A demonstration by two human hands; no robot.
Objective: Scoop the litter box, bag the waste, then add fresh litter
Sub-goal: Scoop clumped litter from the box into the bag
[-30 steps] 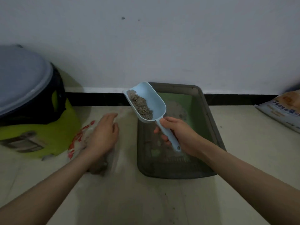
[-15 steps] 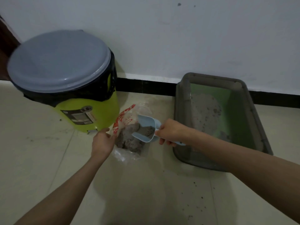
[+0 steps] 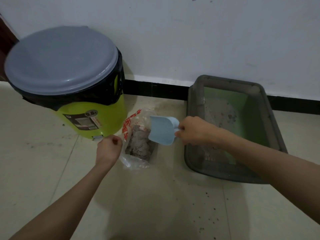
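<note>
Right hand [image 3: 192,130] curled tight round the handle of the pale blue scoop [image 3: 161,129], bowl turned over above the mouth of the clear plastic bag [image 3: 136,144] — underside facing the camera. Left hand [image 3: 109,148] pinching the bag's left edge, fingers curled, holding the mouth open. Grey clumped waste [image 3: 140,144] heaped inside the bag, lying on the floor [image 3: 121,205] between the bin and the litter box. Grey litter box [image 3: 275,135] to the right against the wall, green inside, with a thin patch of grey litter [image 3: 220,111] towards its far end. Lime-green bin [image 3: 97,116] to the left of the bag, black liner [image 3: 72,97] folded over its rim, grey lid [image 3: 60,61] shut. Dark specks scattered on the near floor — right of centre.
</note>
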